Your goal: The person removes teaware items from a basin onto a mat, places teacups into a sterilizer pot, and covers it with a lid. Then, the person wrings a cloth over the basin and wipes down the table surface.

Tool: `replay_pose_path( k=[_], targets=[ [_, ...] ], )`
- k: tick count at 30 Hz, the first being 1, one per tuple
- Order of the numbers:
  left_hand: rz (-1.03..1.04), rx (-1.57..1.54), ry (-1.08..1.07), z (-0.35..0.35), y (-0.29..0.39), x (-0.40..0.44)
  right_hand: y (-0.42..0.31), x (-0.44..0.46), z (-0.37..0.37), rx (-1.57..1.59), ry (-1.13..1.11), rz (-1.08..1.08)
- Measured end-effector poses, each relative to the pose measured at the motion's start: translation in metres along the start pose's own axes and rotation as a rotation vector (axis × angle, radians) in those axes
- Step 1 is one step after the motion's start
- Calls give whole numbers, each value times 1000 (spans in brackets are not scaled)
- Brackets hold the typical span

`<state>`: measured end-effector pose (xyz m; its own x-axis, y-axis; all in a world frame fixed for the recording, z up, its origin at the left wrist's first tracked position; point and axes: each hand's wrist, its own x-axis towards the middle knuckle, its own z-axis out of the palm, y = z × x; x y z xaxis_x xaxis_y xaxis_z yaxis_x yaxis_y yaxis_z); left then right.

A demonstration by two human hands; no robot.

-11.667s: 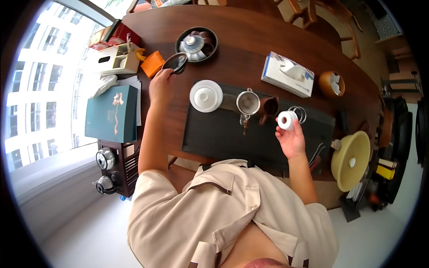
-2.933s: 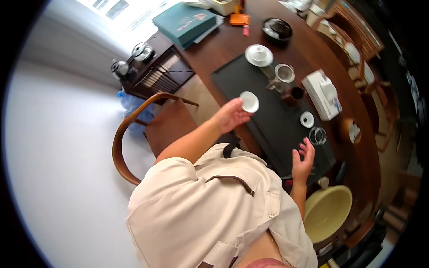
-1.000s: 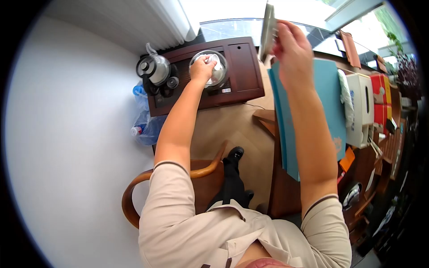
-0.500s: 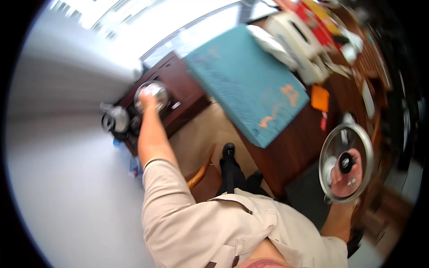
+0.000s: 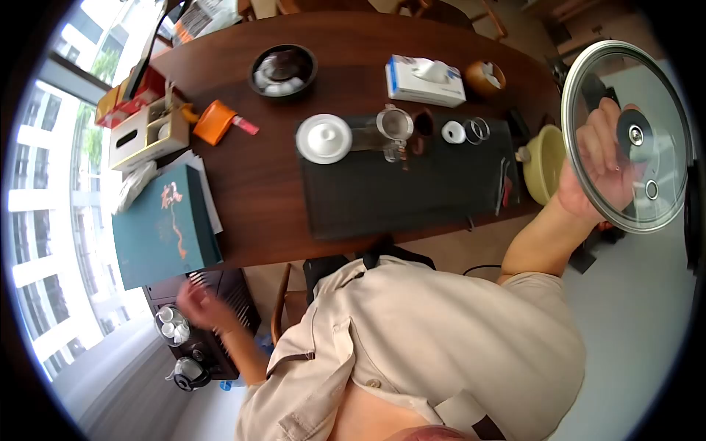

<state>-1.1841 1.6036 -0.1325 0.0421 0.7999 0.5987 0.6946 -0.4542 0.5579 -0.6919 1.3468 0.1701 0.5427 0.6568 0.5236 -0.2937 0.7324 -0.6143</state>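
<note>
My right hand [image 5: 599, 158] holds up a round glass lid [image 5: 654, 187] with a steel rim and a black knob. The hand shows through the glass, with its curled fingers beside the knob. At the lower left, my left hand [image 5: 206, 305] is slightly blurred, with its fingers loosely apart and nothing visible in them. It hangs over a dark side cabinet [image 5: 239, 290], near a glass bowl [image 5: 170, 327] of small white cups. A glass kettle [image 5: 190, 373] with a black handle stands beside that bowl.
On the wooden table [image 5: 257, 191] lie a black tea tray [image 5: 397, 198] with a white lidded bowl [image 5: 323, 138] and glassware, a teal box [image 5: 158, 228], a tissue box [image 5: 425, 81] and a dark bowl [image 5: 283, 72]. A yellow-green bin [image 5: 544, 165] stands at right.
My view has swung right, bringing the tea tray into sight. My left hand has come off the glass bowl on the cabinet. My right hand still holds the lid, now raised higher in view.
</note>
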Motion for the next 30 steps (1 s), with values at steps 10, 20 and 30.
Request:
replay_pose_path(
  k=[10,20,30],
  targets=[
    [851,-425,-1264,261,445,-191,-156,-132,-122,-47,415,-268],
    [666,147,-1255,358,490,-190,-186,-202,-176,-85,749,-321],
    [-1140,-1707,-1288,121,346,-97,-82,-105,-142,-81,677,-149]
  ],
)
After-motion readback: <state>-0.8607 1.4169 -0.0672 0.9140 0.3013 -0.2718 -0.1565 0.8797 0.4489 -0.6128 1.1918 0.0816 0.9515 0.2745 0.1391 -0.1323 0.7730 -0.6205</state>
